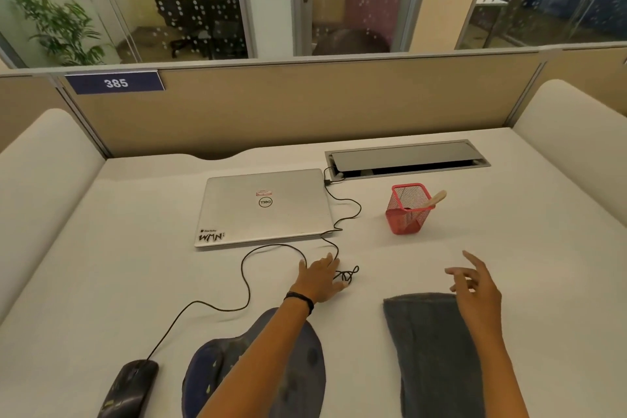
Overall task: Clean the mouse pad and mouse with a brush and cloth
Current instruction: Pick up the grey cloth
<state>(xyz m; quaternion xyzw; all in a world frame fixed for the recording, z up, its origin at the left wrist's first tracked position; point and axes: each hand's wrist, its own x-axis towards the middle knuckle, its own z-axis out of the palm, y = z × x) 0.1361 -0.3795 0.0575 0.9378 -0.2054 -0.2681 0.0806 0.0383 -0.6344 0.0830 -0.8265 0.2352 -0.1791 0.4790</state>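
A black wired mouse (130, 387) lies at the near left of the white desk. To its right is a dark blue mouse pad (298, 377), partly hidden by my left forearm. A folded grey cloth (437, 349) lies at the near right. The brush's pale wooden handle (438, 197) sticks out of a red mesh cup (409, 210) farther back. My left hand (320, 278) rests flat on the desk by the tangled mouse cable (347, 275). My right hand (475, 285) hovers over the cloth's far edge, fingers spread, holding nothing.
A shut silver laptop (264, 207) lies behind my left hand, with the cable looping from it. A cable hatch (407, 158) is set into the desk at the back. Beige partitions (305, 105) wall the desk at the back and on both sides.
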